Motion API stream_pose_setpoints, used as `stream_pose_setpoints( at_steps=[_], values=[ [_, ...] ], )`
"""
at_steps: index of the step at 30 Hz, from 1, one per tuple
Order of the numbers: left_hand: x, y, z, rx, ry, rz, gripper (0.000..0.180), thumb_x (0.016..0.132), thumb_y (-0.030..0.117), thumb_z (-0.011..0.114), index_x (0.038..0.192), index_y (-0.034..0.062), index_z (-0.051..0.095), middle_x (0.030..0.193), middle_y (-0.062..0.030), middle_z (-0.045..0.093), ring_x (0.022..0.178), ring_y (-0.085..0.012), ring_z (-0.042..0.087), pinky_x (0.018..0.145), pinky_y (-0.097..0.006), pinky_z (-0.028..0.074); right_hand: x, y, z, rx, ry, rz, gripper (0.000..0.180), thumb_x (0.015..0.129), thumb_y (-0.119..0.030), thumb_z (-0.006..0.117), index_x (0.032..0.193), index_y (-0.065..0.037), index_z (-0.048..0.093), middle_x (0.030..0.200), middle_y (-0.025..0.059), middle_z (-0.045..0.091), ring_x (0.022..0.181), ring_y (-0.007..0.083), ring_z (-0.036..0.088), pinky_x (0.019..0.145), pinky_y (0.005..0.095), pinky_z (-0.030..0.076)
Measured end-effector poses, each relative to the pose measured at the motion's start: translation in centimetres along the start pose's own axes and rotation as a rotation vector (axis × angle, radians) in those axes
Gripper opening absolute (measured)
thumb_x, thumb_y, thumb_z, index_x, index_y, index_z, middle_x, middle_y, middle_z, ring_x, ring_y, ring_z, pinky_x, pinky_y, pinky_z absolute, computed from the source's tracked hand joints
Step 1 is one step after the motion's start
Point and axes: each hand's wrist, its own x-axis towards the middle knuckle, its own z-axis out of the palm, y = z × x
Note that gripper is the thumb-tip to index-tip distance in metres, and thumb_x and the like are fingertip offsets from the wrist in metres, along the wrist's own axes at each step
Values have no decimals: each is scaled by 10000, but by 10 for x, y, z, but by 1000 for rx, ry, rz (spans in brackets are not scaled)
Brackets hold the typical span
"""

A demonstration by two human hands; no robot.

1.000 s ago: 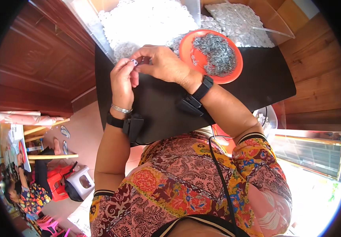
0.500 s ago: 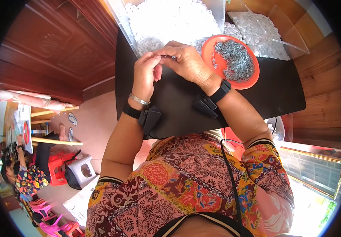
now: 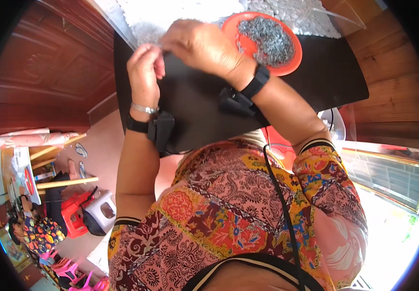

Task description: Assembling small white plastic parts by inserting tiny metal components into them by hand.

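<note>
My left hand point(image 3: 145, 65) is over the far left of the dark table, its fingers curled and thumb and forefinger closed near the right fingertips. My right hand point(image 3: 204, 47) meets it from the right, also closed, its fingers blurred by motion. Anything pinched between them is too small and smeared to make out. Right of my right hand is an orange plate point(image 3: 294, 63) heaped with thin grey metal pieces like small nails point(image 3: 268, 41). Beyond both hands lie many small white plastic pieces point(image 3: 170, 10) in a clear bin point(image 3: 118, 24).
A clear bag of white pieces point(image 3: 311, 19) lies behind the plate. The black table point(image 3: 190, 111) has a curved edge near my body. A black cable point(image 3: 280, 189) runs down my front. At far left a person point(image 3: 42, 225) sits near a grey stool point(image 3: 103, 213).
The view has shifted, so table and plate appear higher and farther left. My hands remain close together at the fingertips; my right hand has moved and is now blurred.
</note>
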Motion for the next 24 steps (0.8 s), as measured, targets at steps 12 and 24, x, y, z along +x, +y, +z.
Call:
stream_pose_setpoints(
  at_steps=[12, 24],
  values=[
    [-2, -7, 0, -100, 62, -38, 153, 881, 172, 537, 825, 32, 566, 618, 10, 465, 479, -95, 398, 458, -236, 278, 6, 27, -125, -200, -559, 330, 154, 768, -118, 653, 873, -9, 678, 818, 162, 672, 733, 269, 650, 663, 328, 498],
    [-9, -3, 11, -14, -84, -95, 182, 869, 176, 533, 778, 29, 591, 585, 27, 455, 483, -77, 413, 456, -221, 287, -40, 60, -104, -443, -683, 124, 141, 799, -166, 585, 872, -103, 687, 813, 94, 660, 748, 283, 626, 670, 375, 491]
  ],
)
